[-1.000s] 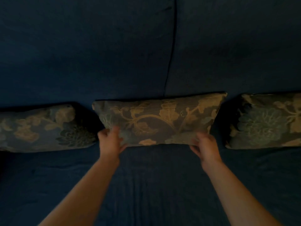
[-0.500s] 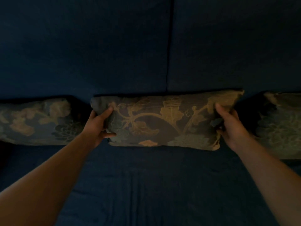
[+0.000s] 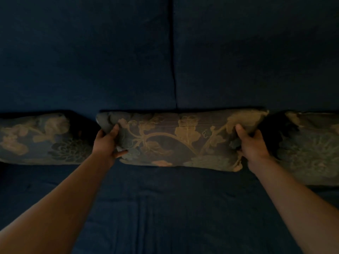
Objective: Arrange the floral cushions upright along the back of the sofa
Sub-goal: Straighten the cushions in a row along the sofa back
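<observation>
Three floral cushions stand in a row against the dark blue sofa back [image 3: 110, 61]. The middle cushion [image 3: 179, 140] has tan leaves and vines on grey-blue cloth. My left hand [image 3: 108, 143] grips its left end, thumb on the front face. My right hand [image 3: 251, 142] grips its right end the same way. The left cushion [image 3: 40, 140] sits apart from my left hand, partly cut off by the frame edge. The right cushion [image 3: 311, 147] runs out of view at the right, a dark gap between it and my right hand.
The blue sofa seat [image 3: 174, 208] stretches below the cushions, with creases in the cloth. A vertical seam [image 3: 173, 61] splits the backrest into two panels just above the middle cushion. The light is dim.
My hands moved from the middle cushion's lower edge out to its two ends and took hold there. The view has come closer to the sofa back.
</observation>
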